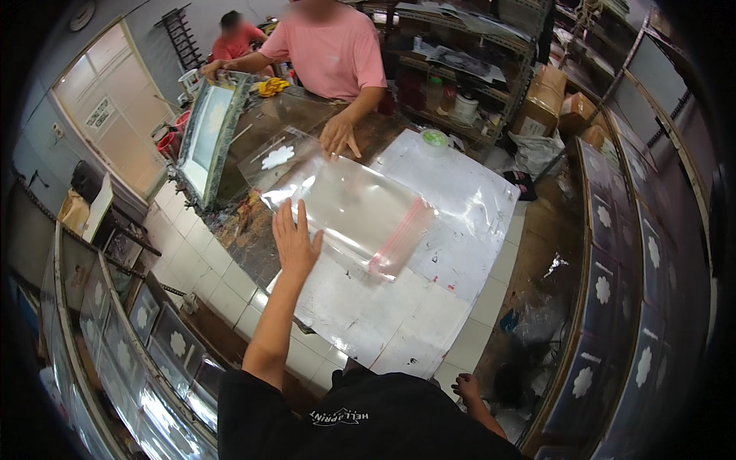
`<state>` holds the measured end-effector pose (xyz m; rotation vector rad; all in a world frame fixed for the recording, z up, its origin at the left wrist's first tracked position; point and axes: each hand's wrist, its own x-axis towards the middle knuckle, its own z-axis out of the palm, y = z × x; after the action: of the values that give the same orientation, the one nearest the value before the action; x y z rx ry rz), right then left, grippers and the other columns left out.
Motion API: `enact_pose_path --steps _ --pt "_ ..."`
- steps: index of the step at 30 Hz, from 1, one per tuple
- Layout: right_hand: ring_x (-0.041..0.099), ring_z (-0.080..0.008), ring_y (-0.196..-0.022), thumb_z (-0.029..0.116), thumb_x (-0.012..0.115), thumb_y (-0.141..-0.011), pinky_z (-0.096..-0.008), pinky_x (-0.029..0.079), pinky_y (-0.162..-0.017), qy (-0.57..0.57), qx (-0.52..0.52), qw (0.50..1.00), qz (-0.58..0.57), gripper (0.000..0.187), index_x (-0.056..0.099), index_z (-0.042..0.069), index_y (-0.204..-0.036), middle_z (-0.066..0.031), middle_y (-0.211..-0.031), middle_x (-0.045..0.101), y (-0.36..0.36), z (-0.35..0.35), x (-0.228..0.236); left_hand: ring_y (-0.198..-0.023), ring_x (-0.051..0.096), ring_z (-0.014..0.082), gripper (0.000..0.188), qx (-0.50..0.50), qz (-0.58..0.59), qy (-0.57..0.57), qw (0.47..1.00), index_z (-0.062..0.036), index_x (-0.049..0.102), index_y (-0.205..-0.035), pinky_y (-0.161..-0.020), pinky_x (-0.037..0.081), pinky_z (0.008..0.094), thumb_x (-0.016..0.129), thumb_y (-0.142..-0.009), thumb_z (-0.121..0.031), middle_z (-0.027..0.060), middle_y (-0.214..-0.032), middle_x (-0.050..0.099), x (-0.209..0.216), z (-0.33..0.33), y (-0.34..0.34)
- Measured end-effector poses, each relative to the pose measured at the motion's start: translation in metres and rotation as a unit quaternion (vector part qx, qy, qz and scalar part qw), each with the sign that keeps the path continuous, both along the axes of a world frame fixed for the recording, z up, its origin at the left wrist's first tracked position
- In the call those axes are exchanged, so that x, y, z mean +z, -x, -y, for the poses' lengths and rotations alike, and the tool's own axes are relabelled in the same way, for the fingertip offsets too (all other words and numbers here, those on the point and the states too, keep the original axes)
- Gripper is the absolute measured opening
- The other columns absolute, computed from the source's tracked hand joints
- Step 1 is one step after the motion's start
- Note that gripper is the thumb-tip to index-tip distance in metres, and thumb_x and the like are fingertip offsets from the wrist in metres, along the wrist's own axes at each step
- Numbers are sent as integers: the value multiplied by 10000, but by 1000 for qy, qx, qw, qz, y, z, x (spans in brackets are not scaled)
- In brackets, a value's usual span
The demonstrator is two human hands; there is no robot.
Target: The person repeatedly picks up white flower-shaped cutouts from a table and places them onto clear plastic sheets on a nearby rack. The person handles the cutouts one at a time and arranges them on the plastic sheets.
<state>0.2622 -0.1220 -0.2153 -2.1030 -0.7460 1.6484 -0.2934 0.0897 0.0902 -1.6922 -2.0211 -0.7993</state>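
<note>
Clear bags (356,205) seemingly touched by left hand (296,244), fingers apart | right hand (464,386), grip unclear | skewing risked by uneven pushing

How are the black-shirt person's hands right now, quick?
Left hand: open, at the edge of the clear plastic.
Right hand: too small to tell.

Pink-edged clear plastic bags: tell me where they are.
In the head view, the pink-edged clear plastic bags lie near the centre, partly over the white sheet, with the person's left hand at their left edge.
</note>
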Motion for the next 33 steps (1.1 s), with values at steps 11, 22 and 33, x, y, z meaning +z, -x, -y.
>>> enact_pose_path --steps 11,22,33 --pt "722 -279 -845 119 615 -954 -375 584 -669 -12 -59 998 8 335 565 -6 -1261 -147 -1048 667 -2 52 -12 -924 571 263 424 -126 -126 149 973 -31 614 -1242 -874 405 445 680 -846 -167 84 -957 591 -47 14 -21" --pt "534 -200 -1292 268 592 -1020 -352 433 -1078 -320 -37 880 -350 395 549 77 -1363 -117 -1441 492 69 -51 280 -851 540 275 512 -451 -91 249 852 42 550 -1342 -811 388 445 643 -896 -192 97 -882 559 9 96 -229" --pt "665 -170 -1002 -25 497 -946 -294 535 -853 -349 -198 913 -70 260 647 9 -1156 -80 -1109 674 18 22 252 -898 536 300 698 -703 -74 240 666 76 539 -1330 -792 387 453 685 -854 -413 135 -949 577 -11 148 -351"
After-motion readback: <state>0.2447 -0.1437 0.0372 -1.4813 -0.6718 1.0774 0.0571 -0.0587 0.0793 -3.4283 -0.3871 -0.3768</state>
